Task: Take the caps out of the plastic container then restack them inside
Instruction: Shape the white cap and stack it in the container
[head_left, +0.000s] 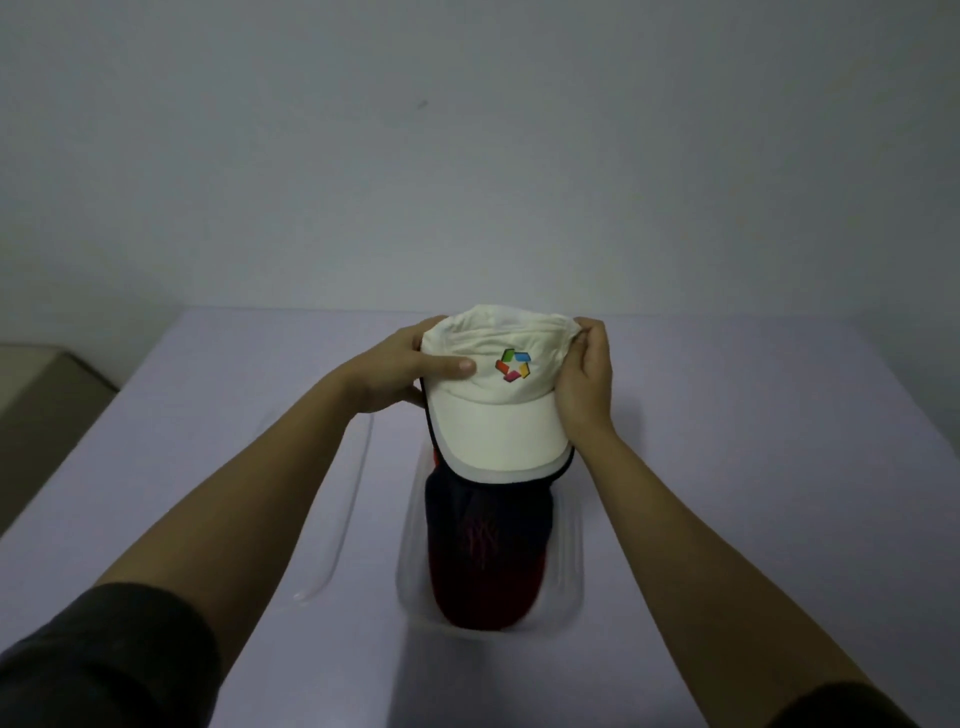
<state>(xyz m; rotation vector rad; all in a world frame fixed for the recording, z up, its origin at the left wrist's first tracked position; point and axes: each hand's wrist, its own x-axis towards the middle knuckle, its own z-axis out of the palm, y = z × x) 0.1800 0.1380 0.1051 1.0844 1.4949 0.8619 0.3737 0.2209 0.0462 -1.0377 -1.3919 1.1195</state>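
Nearest: dark sleeves (119, 654) at the bottom corners, with bare forearms reaching forward over the table (753, 441), which has a pale lilac cover.

The clear plastic container (571, 561) sits between the forearms, long and narrow, open on top. Its walls are thin and nearly invisible, so the rim is easy to catch. Inside is a dark navy cap (483, 530) with faint red stitching. There is dark red at the container's near end, either its brim or another cap, can't tell. A clear flat lid (343, 519) lies on the table just left of the container.

The white fabric cap (498, 415) with a multicolour logo is held over the container's far end, brim toward the person and overhanging the navy cap. Contact below it can't be seen. A dark edge and a bit of red under the brim may be piping or a second cap, unclear.

- Left hand (400, 374): grips the crown's left side, thumb flat across the front panel, fingers hidden behind.
- Right hand (584, 384): fingers curled round the crown's right side, pinching the cloth.

Handling (judged): the cap is light. The crown is soft and already wrinkles under the hands, while the brim is stiffer. Holding both sides of the crown keeps its shape for nesting; a one-handed grab would likely crush it. The snug container walls mean the brim has to line up lengthwise.

Room: bare cloth on both sides, more on the right. The far table edge is close behind the hands, then a plain grey wall (467, 156). A beige block (47, 395) sits off the table's left edge.
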